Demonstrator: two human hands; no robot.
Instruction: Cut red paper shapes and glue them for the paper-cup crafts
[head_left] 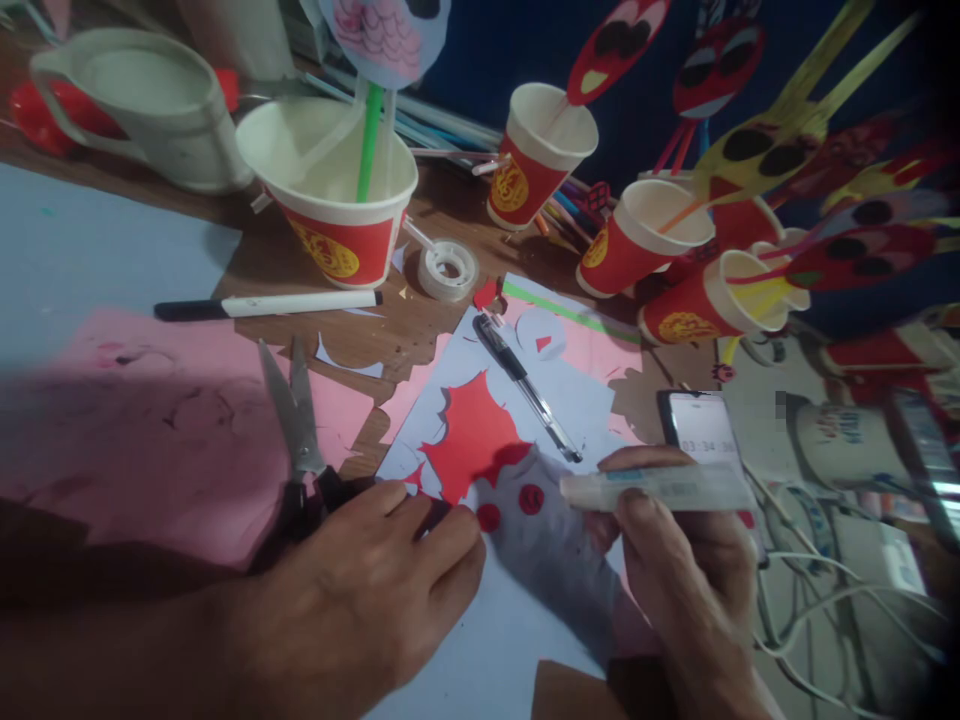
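Observation:
My right hand point(690, 560) grips a translucent whitish tube point(667, 488), which looks like a glue pen, its tip pointing left over grey-white paper. Close to that tip lies a red paper circle with dark marks point(532, 499). A plain red paper dot point(488, 517) sits beside the fingers of my left hand point(375, 580). That hand is closed and low over the paper, its fingertips hidden, so what they pinch cannot be made out. Black-handled scissors point(301, 425) lie with blades apart just beyond it. A jagged red paper cutout point(476, 430) rests ahead of both hands.
A black pen point(525, 385), a marker point(270, 304) and a tape roll point(448, 268) lie farther back. Red paper cups point(337, 240) with paper figures on straws stand behind, near a pitcher point(150, 105). Pink paper point(165, 430) is left; a phone point(701, 425) and cables point(817, 570) right.

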